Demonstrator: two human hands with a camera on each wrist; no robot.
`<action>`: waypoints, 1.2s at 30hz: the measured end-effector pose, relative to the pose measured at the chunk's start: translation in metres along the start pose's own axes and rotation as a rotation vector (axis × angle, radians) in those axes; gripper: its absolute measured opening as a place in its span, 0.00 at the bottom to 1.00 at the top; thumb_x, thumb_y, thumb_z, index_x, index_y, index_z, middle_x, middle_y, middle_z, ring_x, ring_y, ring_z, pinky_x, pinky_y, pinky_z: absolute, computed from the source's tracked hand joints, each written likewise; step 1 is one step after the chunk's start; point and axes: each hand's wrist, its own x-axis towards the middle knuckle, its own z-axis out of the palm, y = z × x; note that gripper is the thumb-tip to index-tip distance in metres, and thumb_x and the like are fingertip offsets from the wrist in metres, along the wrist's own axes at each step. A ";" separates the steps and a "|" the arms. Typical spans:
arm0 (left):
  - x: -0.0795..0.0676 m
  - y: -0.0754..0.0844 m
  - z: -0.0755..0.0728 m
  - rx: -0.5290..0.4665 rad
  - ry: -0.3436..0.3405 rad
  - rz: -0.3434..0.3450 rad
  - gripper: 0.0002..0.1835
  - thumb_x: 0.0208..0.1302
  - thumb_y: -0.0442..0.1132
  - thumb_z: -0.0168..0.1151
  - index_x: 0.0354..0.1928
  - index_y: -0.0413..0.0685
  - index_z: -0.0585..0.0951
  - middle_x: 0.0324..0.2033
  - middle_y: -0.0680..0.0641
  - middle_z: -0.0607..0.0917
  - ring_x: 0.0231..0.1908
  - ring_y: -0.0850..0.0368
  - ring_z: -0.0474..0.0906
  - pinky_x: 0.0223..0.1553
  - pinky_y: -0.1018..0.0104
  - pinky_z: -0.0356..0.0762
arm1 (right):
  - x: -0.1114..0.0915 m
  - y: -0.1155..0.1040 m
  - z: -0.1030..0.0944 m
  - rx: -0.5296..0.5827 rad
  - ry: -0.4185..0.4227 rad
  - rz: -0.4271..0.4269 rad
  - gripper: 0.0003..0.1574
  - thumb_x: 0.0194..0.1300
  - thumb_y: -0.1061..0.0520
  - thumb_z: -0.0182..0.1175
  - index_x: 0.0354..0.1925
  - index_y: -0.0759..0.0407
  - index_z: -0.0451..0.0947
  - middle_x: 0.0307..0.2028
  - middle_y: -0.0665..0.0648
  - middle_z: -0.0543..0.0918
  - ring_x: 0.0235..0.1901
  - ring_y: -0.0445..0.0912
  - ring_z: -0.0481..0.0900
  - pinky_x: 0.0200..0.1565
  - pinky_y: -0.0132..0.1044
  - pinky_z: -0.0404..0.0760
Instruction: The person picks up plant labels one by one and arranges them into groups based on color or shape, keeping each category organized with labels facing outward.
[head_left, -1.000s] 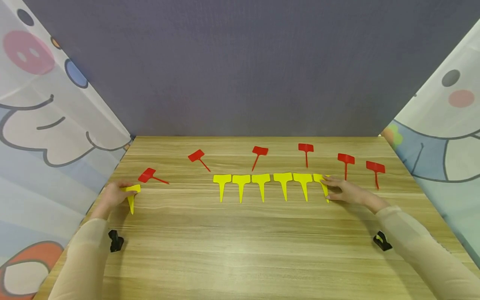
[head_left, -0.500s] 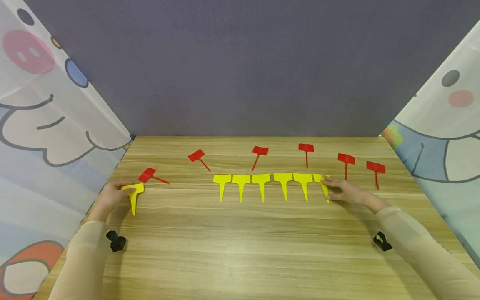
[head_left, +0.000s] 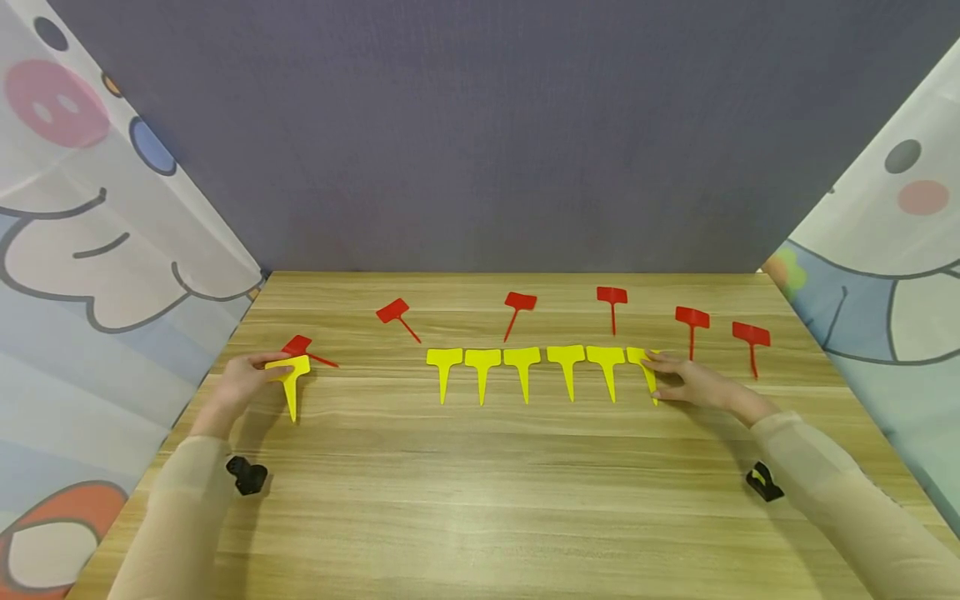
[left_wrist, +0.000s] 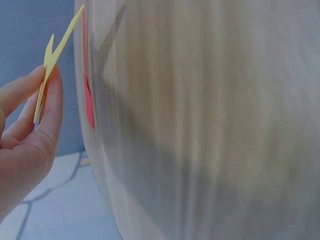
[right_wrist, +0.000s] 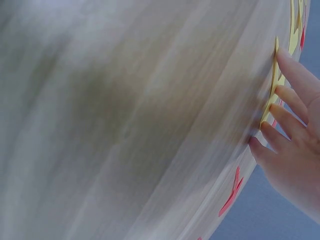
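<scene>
In the head view my left hand (head_left: 238,385) pinches a yellow T-shaped plant label (head_left: 293,385) by its head, stem pointing toward me. The left wrist view shows this label (left_wrist: 59,49) held between thumb and fingers, apart from the tabletop. Behind it, partly covered, lies a red plant label (head_left: 298,345). At the right end of a row of yellow labels (head_left: 483,360), my right hand (head_left: 696,386) rests with spread fingers on the last yellow label (head_left: 637,356). The right wrist view has those fingertips touching this label (right_wrist: 273,82), which lies on the wood.
Several red labels (head_left: 612,296) lie scattered behind the yellow row on the wooden table (head_left: 480,500). A grey wall (head_left: 480,150) stands at the back, with cartoon-print cloth (head_left: 900,300) at both sides. A black device (head_left: 247,476) is at each wrist.
My left hand has moved right and slightly away from me with the yellow label, which now overlaps the red label in the head view. The right hand has stayed in place.
</scene>
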 end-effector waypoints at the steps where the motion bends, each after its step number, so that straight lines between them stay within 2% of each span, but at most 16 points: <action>1: 0.001 0.003 0.002 -0.016 0.015 -0.015 0.33 0.60 0.51 0.54 0.60 0.34 0.65 0.61 0.30 0.58 0.53 0.38 0.64 0.54 0.41 0.57 | 0.000 0.000 0.000 0.004 -0.001 0.001 0.40 0.54 0.53 0.61 0.58 0.74 0.60 0.60 0.73 0.56 0.59 0.70 0.50 0.54 0.62 0.56; 4: 0.003 0.010 0.006 -0.043 0.017 -0.003 0.31 0.60 0.49 0.55 0.59 0.33 0.66 0.59 0.30 0.61 0.43 0.52 0.73 0.53 0.46 0.62 | 0.000 0.000 -0.001 0.006 -0.007 0.005 0.40 0.54 0.53 0.61 0.58 0.74 0.60 0.61 0.73 0.56 0.59 0.70 0.49 0.54 0.62 0.55; 7: 0.006 0.016 0.012 -0.047 0.017 0.012 0.31 0.59 0.48 0.56 0.58 0.33 0.67 0.59 0.31 0.62 0.37 0.64 0.73 0.52 0.51 0.67 | 0.000 0.000 -0.001 0.007 -0.012 0.008 0.40 0.54 0.54 0.61 0.59 0.74 0.60 0.61 0.73 0.56 0.59 0.70 0.49 0.54 0.62 0.55; 8: 0.007 0.017 0.013 -0.038 -0.001 0.031 0.31 0.60 0.48 0.56 0.59 0.32 0.65 0.59 0.30 0.61 0.38 0.64 0.72 0.52 0.52 0.67 | 0.000 0.000 -0.002 0.007 -0.012 0.008 0.40 0.54 0.54 0.61 0.59 0.74 0.59 0.61 0.74 0.56 0.59 0.70 0.49 0.54 0.62 0.55; 13: 0.010 0.027 0.024 -0.046 -0.005 0.066 0.29 0.59 0.45 0.57 0.57 0.33 0.67 0.58 0.32 0.63 0.40 0.61 0.72 0.49 0.56 0.71 | 0.001 0.000 -0.002 0.003 -0.011 0.007 0.40 0.54 0.55 0.61 0.58 0.75 0.59 0.60 0.74 0.56 0.59 0.70 0.49 0.55 0.62 0.54; 18: 0.015 0.037 0.035 -0.108 -0.022 0.103 0.26 0.59 0.41 0.58 0.56 0.30 0.68 0.56 0.34 0.63 0.34 0.69 0.73 0.47 0.55 0.73 | 0.001 0.001 -0.001 0.002 -0.014 0.016 0.40 0.54 0.54 0.61 0.59 0.74 0.59 0.61 0.73 0.56 0.59 0.70 0.49 0.55 0.62 0.55; 27: 0.027 0.057 0.057 -0.160 -0.053 0.085 0.24 0.57 0.39 0.60 0.54 0.32 0.71 0.53 0.33 0.70 0.32 0.69 0.75 0.44 0.59 0.75 | 0.001 0.001 -0.002 0.014 -0.015 0.016 0.40 0.54 0.54 0.61 0.59 0.75 0.59 0.61 0.74 0.55 0.59 0.71 0.48 0.55 0.63 0.53; 36: 0.037 0.070 0.080 -0.175 -0.089 0.134 0.23 0.55 0.37 0.61 0.53 0.33 0.73 0.49 0.35 0.74 0.32 0.65 0.76 0.43 0.59 0.76 | 0.000 -0.003 -0.003 0.035 -0.025 0.023 0.41 0.55 0.53 0.61 0.59 0.74 0.59 0.61 0.73 0.54 0.59 0.70 0.47 0.55 0.63 0.53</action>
